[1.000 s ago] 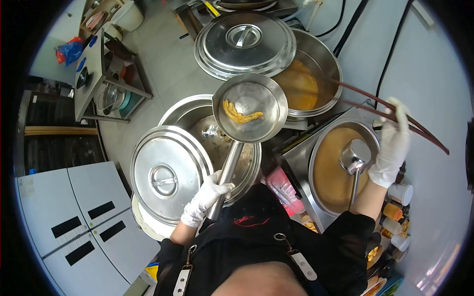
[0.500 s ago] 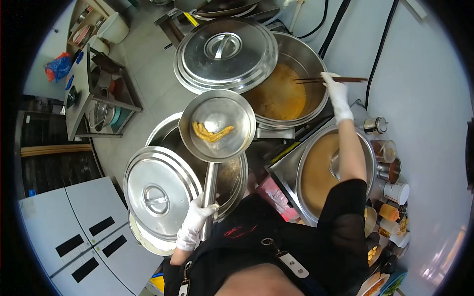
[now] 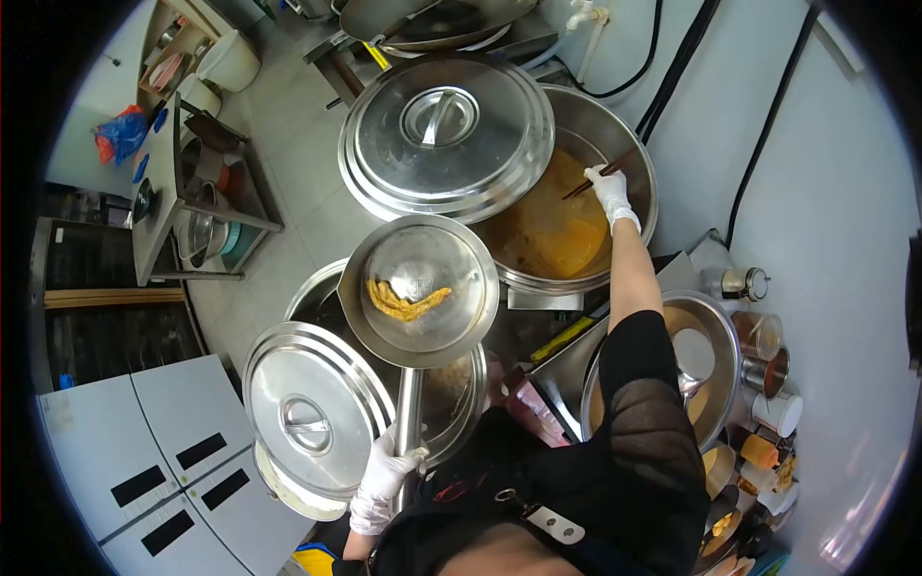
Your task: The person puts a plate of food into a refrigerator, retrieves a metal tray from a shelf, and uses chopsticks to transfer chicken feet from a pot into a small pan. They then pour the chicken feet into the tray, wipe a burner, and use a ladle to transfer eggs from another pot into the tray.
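Note:
My gloved left hand is wrapped round the handle of a large steel ladle, its bowl held level over a partly covered pot. In the ladle lies a curled, yellow-brown strip of food. My gloved right hand reaches inside the far stockpot and grips brown chopsticks. Their tips slant down to the left over the orange-brown broth. A wide steel lid covers the left part of that stockpot.
Another lid lies over the near pot, left of the ladle handle. A basin of brown liquid with a second ladle stands under my right arm. Jars and tubs line the right wall. A wok sits at the back.
My right hand has moved from the stockpot's right rim inward over the broth, tilting the chopsticks downward. The left hand still holds the ladle and food; the view has shifted slightly.

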Available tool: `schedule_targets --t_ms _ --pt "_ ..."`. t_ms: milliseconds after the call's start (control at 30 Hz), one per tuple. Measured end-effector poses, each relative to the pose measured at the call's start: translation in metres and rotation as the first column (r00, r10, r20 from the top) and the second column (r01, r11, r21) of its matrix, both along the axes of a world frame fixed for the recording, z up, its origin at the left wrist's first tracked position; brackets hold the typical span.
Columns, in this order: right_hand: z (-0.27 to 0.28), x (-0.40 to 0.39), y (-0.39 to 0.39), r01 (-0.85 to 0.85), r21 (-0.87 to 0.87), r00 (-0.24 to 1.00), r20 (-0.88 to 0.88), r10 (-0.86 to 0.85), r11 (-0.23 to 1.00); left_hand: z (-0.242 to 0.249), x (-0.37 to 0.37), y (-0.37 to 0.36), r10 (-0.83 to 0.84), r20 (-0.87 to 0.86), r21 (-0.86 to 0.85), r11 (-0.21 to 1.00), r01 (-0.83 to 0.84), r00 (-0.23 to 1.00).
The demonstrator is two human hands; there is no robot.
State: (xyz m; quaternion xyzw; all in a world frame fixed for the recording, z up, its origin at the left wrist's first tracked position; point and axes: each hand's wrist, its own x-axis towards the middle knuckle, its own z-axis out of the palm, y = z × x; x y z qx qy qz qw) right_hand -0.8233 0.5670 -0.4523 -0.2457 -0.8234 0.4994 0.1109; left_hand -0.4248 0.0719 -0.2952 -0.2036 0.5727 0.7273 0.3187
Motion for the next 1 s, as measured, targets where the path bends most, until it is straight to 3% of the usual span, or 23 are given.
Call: schedule_targets --t_ms 167,300,533,1000 --pt "0.014 -0.016 0.015 0.018 0.035 0.997 -0.075 -0.015 0.999 -0.006 -0.005 0.0 -0.004 -0.01 -0.006 1.0 0.004 1.0" --pt "0.052 -0.005 0.01 -0.008 -0.13 1.0 -0.027 0.005 0.991 -0.005 -0.01 0.0 0.009 0.011 -0.012 1.0 -0.009 1.0" --pt "0.091 0.029 0.024 -0.074 -0.327 0.982 -0.188 0.012 0.942 -0.01 -0.011 0.0 -0.043 -0.02 -0.021 0.999 0.042 0.999" --pt "0.192 0.161 0.005 -0.23 -0.257 0.896 -0.432 0.101 0.939 -0.018 -0.017 -0.007 -0.111 -0.054 -0.01 0.994 0.11 0.992"
